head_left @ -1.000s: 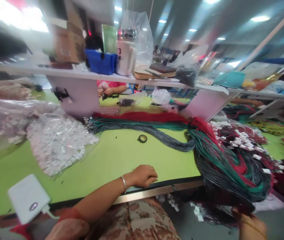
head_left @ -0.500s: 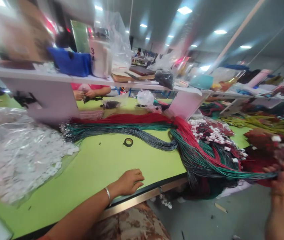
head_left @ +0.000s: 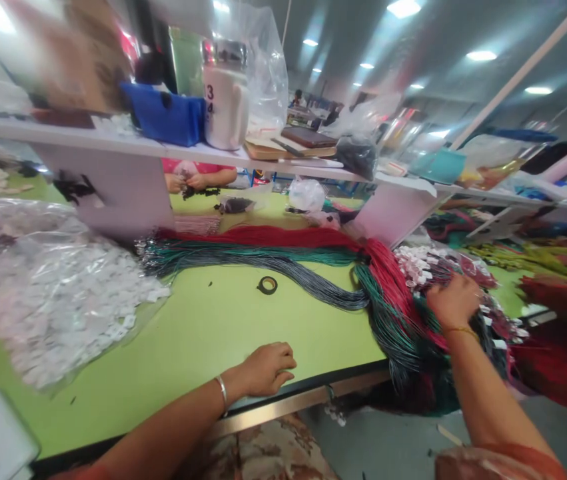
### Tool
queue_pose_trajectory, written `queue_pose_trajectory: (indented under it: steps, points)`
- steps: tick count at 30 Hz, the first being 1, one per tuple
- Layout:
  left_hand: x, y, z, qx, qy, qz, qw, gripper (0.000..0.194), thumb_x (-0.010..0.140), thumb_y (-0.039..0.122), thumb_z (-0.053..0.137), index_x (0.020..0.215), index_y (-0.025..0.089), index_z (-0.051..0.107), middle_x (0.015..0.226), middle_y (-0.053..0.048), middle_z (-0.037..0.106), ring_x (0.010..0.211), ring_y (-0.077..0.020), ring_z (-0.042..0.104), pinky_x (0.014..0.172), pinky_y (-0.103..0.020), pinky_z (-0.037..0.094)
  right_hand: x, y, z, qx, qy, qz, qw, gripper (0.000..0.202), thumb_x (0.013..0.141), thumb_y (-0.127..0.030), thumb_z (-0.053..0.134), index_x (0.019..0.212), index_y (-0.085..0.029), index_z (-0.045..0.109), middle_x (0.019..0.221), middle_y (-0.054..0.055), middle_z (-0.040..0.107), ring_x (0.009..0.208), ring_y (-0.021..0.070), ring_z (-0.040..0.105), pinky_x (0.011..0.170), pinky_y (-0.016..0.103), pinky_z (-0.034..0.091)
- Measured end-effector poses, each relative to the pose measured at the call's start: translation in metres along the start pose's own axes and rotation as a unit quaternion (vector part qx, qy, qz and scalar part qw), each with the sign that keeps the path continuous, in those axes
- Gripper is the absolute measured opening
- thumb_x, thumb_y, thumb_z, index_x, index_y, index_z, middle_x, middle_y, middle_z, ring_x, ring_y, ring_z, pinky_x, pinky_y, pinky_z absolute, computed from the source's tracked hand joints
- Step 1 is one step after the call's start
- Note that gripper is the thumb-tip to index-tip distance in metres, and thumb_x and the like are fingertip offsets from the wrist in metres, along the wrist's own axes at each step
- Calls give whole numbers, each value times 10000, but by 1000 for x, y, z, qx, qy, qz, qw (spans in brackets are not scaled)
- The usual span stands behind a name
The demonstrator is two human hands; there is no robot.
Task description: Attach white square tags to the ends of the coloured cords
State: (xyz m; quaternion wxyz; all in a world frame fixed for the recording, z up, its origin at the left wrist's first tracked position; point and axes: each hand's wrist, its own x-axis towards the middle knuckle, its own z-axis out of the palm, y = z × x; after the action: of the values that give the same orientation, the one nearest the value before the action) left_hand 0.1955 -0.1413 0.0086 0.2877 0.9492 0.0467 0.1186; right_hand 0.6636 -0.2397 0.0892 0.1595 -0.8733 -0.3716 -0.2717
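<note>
The wire bundle (head_left: 386,273) runs behind the tape roll (head_left: 261,287) and bends toward me on its right, spilling over the front edge of the tabletop (head_left: 203,360); I judge it is laid lengthwise to keep strands parallel. My right grip (head_left: 456,301) sits right of the tape roll, over the bundle beside white connectors (head_left: 414,263); its underside is hidden, so I cannot tell whether it has clamped on anything. My left grip (head_left: 267,369) rests in front of the tape roll, fingers and thumb apart, nothing visible held, probably as a brace. Left of the tape roll, a clear bag (head_left: 70,307) of white pieces takes up room. Behind it, the shelf (head_left: 183,155) limits rearward reach; beyond are a co-worker's hands (head_left: 196,181).
</note>
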Motion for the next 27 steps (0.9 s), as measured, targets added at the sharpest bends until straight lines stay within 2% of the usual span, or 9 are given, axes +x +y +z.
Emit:
queue_pose_trajectory:
  steps: [2, 5, 7, 9, 11, 13, 17, 20, 27]
  points:
    - [1, 0, 1, 6, 0, -2, 1000, 155, 894, 277, 485, 906, 180, 604, 959, -82, 606, 890, -191, 564, 797, -307, 450, -12, -48, 8, 134, 0, -26, 991, 381, 890, -227, 430, 1211, -65, 558, 1122, 286, 592, 1089, 286, 562, 916, 420, 423]
    - [1, 0, 4, 11, 4, -8, 1000, 132, 881, 268, 498, 898, 183, 598, 967, -82, 598, 897, -194, 556, 803, -311, 450, -24, -116, 38, 304, -123, -119, 937, 401, 888, -313, 446, 1234, -130, 532, 1213, 186, 594, 1102, 227, 572, 969, 368, 438]
    - [-1, 0, 7, 13, 7, -11, 1000, 110, 862, 255, 520, 901, 183, 594, 981, -82, 595, 903, -195, 552, 808, -312, 449, -24, -144, 66, 326, -200, -112, 917, 402, 882, -320, 439, 1223, -135, 540, 1229, 160, 606, 1111, 217, 581, 983, 367, 440]
    - [-3, 0, 9, 15, 10, -10, 1000, 101, 844, 249, 539, 903, 185, 590, 991, -79, 595, 902, -194, 549, 809, -312, 449, -17, -152, 92, 275, -238, -50, 930, 390, 880, -299, 420, 1189, -111, 565, 1235, 176, 609, 1128, 227, 579, 997, 375, 430]
    - [-4, -1, 11, 18, 13, -8, 1000, 100, 831, 250, 553, 902, 189, 586, 998, -75, 596, 894, -193, 546, 803, -311, 451, -3, -144, 110, 208, -258, -14, 944, 386, 903, -307, 380, 1164, -113, 588, 1210, 180, 627, 1109, 235, 592, 975, 367, 444]
    - [-4, -1, 13, 20, 14, -8, 1000, 89, 824, 246, 557, 890, 192, 583, 999, -71, 597, 885, -190, 545, 798, -310, 453, 14, -125, 119, 184, -280, -30, 942, 374, 922, -313, 364, 1104, -111, 620, 1145, 191, 656, 1066, 254, 613, 949, 368, 455]
    - [-4, -2, 11, 5, 13, -21, 1000, 86, 840, 252, 543, 892, 194, 579, 1006, -70, 598, 891, -192, 548, 806, -316, 455, 49, -75, 114, 75, -321, -167, 929, 348, 946, -268, 353, 1084, -113, 632, 1106, 186, 673, 1020, 243, 633, 931, 326, 450]
    - [-4, -1, 9, -8, 8, -29, 1000, 87, 849, 251, 536, 900, 191, 575, 1009, -74, 594, 908, -199, 547, 809, -323, 453, 64, -46, 103, 12, -326, -207, 923, 331, 911, -166, 399, 1137, -85, 627, 1176, 199, 649, 1067, 244, 617, 968, 319, 425]
    - [-4, -2, 9, -21, 1, -33, 999, 59, 850, 230, 526, 875, 188, 558, 1000, -77, 584, 907, -205, 540, 803, -334, 449, 71, -32, 96, -63, -337, -259, 903, 439, 864, -91, 440, 1279, -14, 563, 1231, 234, 604, 1106, 242, 598, 1017, 301, 388]
